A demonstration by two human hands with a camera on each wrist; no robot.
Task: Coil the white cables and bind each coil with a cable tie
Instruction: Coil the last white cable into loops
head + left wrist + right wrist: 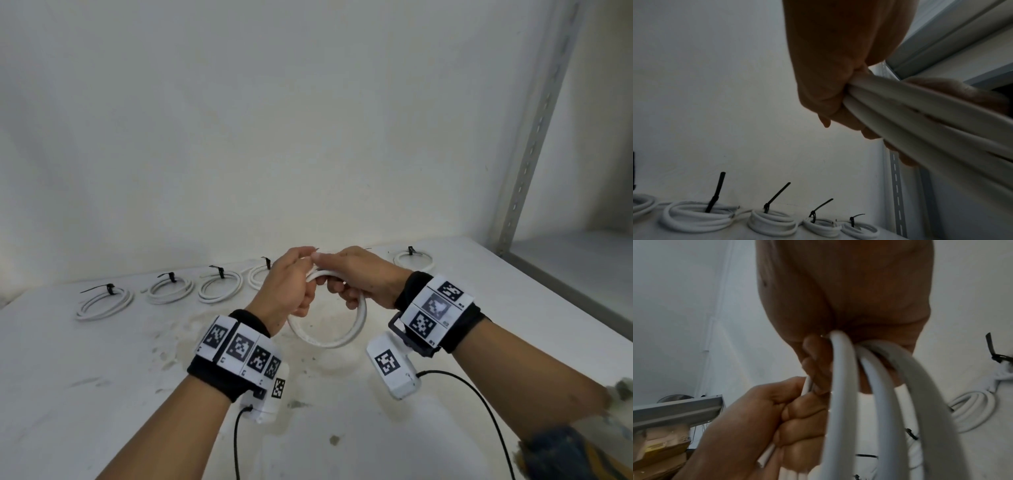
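Both hands hold one white cable coil [329,329] up above the white table [102,394]: the left hand [287,287] has its fingers curled around the coil's upper left side, and the right hand [363,277] grips the top. Finished coils [219,286], each bound with a black cable tie [219,271], lie in a row along the wall behind.

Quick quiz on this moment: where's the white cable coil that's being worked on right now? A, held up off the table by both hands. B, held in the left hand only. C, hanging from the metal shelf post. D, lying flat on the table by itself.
A: the left hand and the right hand both grip the top of the white cable coil, whose loop hangs above the table.
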